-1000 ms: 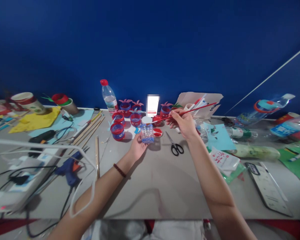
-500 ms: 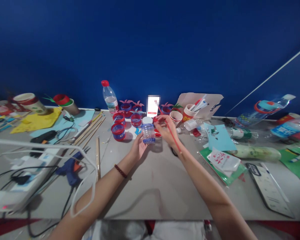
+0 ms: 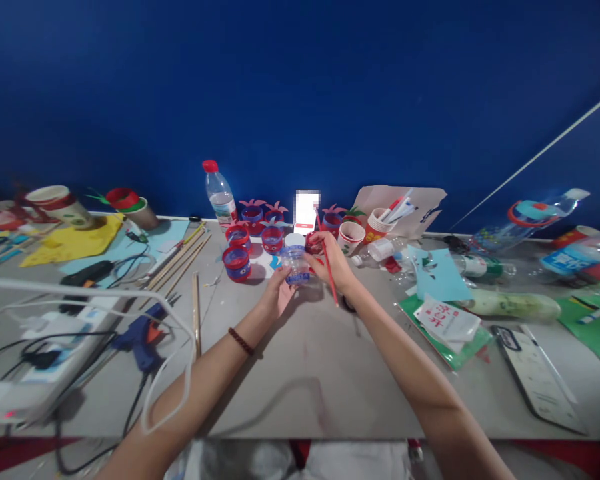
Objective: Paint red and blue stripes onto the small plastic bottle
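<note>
My left hand [image 3: 277, 293] is closed round the side of a clear plastic cup [image 3: 296, 270] with blue paint bands near its rim and base. A slim red-handled paintbrush [image 3: 332, 283] is held in my right hand [image 3: 330, 259], its handle slanting down toward me and its tip hidden by the fingers. The right fingers are at the cup's right side; I cannot tell whether they touch it. Just behind the cup is a white round lid or tub [image 3: 295, 239]. Red-and-blue painted cups [image 3: 237, 265] with eyes and paper leaves stand to the left.
A water bottle [image 3: 220, 197] and a lit phone screen [image 3: 306, 212] stand by the blue wall. Left lie a glue gun [image 3: 143, 337], wooden sticks [image 3: 196, 313] and a power strip [image 3: 45, 360] with cables. Right are paper cups [image 3: 351, 237], plastic bottles and a phone [image 3: 535, 380].
The cup has tilted in my left hand. My right hand has shifted slightly, and the brush handle has swung left to a steeper angle.
</note>
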Action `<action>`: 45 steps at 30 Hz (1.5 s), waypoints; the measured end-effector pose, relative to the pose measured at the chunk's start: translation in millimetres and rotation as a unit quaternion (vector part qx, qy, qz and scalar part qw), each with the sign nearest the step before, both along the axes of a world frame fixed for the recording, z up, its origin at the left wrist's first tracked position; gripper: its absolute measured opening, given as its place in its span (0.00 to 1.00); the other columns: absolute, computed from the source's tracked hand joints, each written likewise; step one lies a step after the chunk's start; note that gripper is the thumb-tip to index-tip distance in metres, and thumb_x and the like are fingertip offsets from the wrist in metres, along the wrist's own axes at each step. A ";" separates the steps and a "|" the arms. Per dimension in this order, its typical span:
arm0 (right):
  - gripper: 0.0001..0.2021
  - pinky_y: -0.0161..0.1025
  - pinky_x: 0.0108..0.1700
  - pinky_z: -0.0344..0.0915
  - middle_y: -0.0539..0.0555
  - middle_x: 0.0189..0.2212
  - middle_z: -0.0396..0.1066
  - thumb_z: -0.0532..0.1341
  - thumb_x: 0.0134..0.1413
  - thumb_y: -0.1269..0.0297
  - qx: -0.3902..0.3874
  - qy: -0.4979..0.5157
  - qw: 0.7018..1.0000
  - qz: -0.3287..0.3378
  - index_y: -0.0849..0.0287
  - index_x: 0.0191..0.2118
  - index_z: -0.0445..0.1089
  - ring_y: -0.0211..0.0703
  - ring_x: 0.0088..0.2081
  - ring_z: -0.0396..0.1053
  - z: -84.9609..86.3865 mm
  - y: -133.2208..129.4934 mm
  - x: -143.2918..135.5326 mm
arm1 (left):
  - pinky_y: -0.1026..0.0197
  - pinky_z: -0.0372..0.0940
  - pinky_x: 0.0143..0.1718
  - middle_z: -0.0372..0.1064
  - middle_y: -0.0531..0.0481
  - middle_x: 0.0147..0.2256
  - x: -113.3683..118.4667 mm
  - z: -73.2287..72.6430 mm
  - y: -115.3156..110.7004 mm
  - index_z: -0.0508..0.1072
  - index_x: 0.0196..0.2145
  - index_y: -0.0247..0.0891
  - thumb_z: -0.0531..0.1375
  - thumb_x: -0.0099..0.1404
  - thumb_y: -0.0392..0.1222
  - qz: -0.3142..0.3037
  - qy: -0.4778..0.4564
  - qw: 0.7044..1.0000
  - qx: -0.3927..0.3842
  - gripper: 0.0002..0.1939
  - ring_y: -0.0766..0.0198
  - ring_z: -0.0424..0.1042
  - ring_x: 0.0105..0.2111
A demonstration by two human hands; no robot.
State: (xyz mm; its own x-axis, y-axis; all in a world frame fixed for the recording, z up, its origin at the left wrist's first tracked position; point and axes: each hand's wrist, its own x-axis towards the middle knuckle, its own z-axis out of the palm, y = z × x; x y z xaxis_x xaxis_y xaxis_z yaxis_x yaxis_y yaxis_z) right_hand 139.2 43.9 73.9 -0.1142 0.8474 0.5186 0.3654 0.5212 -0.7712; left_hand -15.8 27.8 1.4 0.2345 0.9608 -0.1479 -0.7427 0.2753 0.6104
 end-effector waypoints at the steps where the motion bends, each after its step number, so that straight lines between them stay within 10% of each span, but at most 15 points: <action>1: 0.16 0.47 0.42 0.69 0.55 0.39 0.68 0.66 0.53 0.50 -0.004 0.023 1.000 -0.005 0.53 0.41 0.64 0.46 0.37 0.68 5.5 -1.0 0.5 | 0.58 0.67 0.47 0.78 0.47 0.43 -0.6 -0.6 0.3 0.75 0.43 0.38 0.70 0.57 0.43 -0.002 0.001 1.000 -0.001 0.16 0.59 0.77 0.43; 12: 0.16 0.42 0.35 0.71 0.53 0.32 0.74 0.59 0.57 0.44 -0.084 0.243 0.966 0.016 0.51 0.39 0.74 0.44 0.35 0.74 62.8 -11.9 41.7 | 0.57 0.65 0.51 0.78 0.46 0.44 -1.7 -0.6 1.6 0.73 0.42 0.37 0.69 0.59 0.40 -0.004 0.014 1.000 -0.005 0.14 0.58 0.76 0.48; 24: 0.09 0.36 0.28 0.73 0.53 0.24 0.77 0.65 0.50 0.57 -0.244 0.233 0.940 0.056 0.58 0.31 0.74 0.40 0.27 0.75 57.7 -1.9 64.1 | 0.56 0.65 0.52 0.79 0.48 0.41 -0.2 -1.3 1.6 0.74 0.39 0.37 0.68 0.60 0.38 0.005 0.014 1.000 -0.007 0.10 0.59 0.77 0.45; 45: 0.12 0.41 0.31 0.78 0.54 0.24 0.77 0.67 0.52 0.54 -0.248 0.147 0.953 0.093 0.59 0.29 0.74 0.43 0.28 0.77 56.9 -6.6 50.8 | 0.56 0.65 0.52 0.80 0.47 0.40 -1.5 -8.4 3.4 0.75 0.38 0.37 0.67 0.60 0.37 -0.002 0.010 1.000 -0.009 0.08 0.59 0.78 0.43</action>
State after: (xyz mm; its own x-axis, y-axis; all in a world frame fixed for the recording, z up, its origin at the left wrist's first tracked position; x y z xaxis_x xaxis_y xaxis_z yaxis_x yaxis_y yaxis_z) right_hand 190.0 37.3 130.8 -0.1968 0.9760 0.0931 0.0323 0.1013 -0.9943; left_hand -17.3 31.3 -7.0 0.2354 0.9571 -0.1692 -0.7290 0.2890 0.6206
